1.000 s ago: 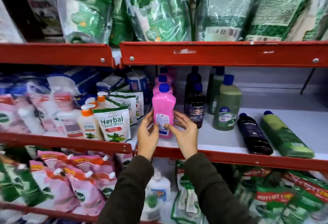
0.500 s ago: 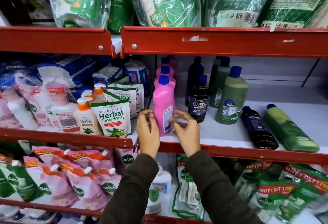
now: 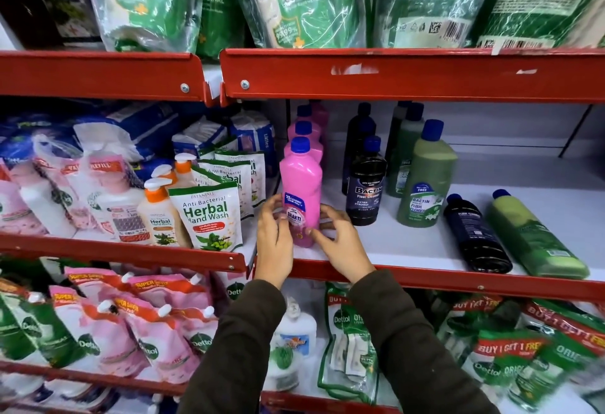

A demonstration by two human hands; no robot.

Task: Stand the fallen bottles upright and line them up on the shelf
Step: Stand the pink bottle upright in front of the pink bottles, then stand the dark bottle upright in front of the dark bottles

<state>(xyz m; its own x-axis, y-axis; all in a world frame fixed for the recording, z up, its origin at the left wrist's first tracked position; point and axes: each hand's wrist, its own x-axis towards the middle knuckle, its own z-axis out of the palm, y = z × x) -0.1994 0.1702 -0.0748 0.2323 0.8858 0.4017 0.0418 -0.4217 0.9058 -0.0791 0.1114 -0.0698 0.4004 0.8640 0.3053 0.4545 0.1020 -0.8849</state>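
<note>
A pink bottle (image 3: 301, 184) with a blue cap stands upright at the front left of the white shelf (image 3: 409, 243), its label facing me. My left hand (image 3: 275, 240) touches its lower left side and my right hand (image 3: 340, 243) its lower right, fingers curled around the base. More pink bottles (image 3: 304, 132) stand in a row behind it. To the right stand an upright black bottle (image 3: 368, 191) and an upright green bottle (image 3: 425, 181), each with others behind. Further right, a black bottle (image 3: 474, 233) and a green bottle (image 3: 537, 240) lie on their sides, caps pointing back.
Herbal hand wash pouches (image 3: 209, 213) and pump bottles (image 3: 157, 213) fill the shelf section to the left. A red shelf lip (image 3: 425, 279) runs along the front. Large green refill bags (image 3: 294, 0) hang over the shelf above. Pouches crowd the shelf below.
The pink bottle has been turned on the spot between my hands, from its back label to its front label. My view has dropped a little.
</note>
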